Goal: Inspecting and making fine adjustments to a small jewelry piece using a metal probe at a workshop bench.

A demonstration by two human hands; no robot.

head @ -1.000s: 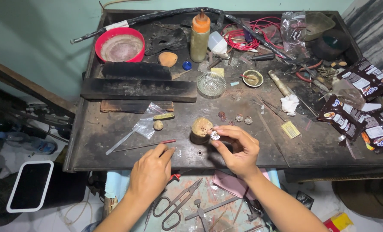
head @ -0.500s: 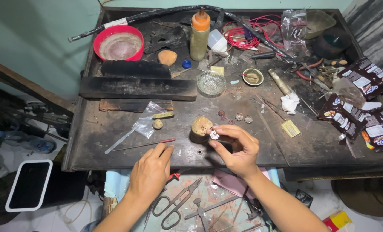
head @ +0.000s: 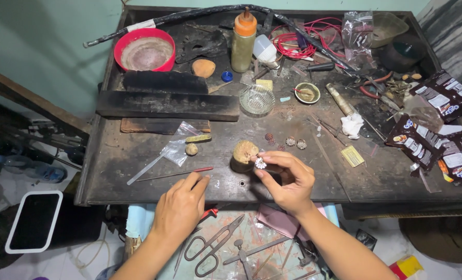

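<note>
Head view. Against the two earlier frames almost nothing has moved. The right hand remains beside the wooden stump near the front of the table, its fingers pinched on a small silvery piece. The piece sits at the stump's right edge; contact between the two cannot be confirmed. The left hand has kept its place at the front edge of the table, fingers curled loosely, tips close to the thin red-tipped rod. Whether the fingertips touch the rod, or grip anything, cannot be told. Judgement: the work is at a holding stage, the piece being steadied or inspected rather than moved.

Hidden or unclear:
- The form of the piece is too small to resolve; only a pale, grainy cluster shows.
- The right palm and the underside of the piece are covered by the fingers.
- Scissors and other tools lie on a lower tray, partly cut off by the bottom edge.
- The snack packets at right are cut off by the frame.
</note>
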